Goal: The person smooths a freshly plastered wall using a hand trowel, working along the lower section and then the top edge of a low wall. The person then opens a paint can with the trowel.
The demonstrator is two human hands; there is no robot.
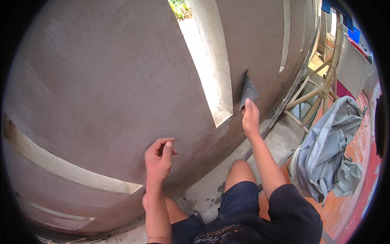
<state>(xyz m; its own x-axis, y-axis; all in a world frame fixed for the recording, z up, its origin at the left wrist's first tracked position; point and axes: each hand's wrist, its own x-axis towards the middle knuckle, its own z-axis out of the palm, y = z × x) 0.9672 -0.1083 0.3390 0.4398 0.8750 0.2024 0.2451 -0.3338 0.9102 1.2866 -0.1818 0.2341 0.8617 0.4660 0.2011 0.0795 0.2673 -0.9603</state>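
Note:
My right hand (250, 116) grips a dark metal trowel (248, 90), its blade against the brownish plastered wall (101, 81) just right of a tall narrow slot opening (205, 65). My left hand (160, 156) is near the wall surface lower left of that slot, fingers loosely bent and apart, holding nothing. Whether its fingertips touch the plaster I cannot tell. Further narrow recesses are cut in the wall at the lower left and upper right.
A bamboo frame (323, 91) lashed with cord stands at the right, with bins and a blue object behind it. A grey crumpled bag (325, 146) rests on orange tiles (333, 207). My bent knees are over a stained concrete ledge (207, 185) along the wall's foot.

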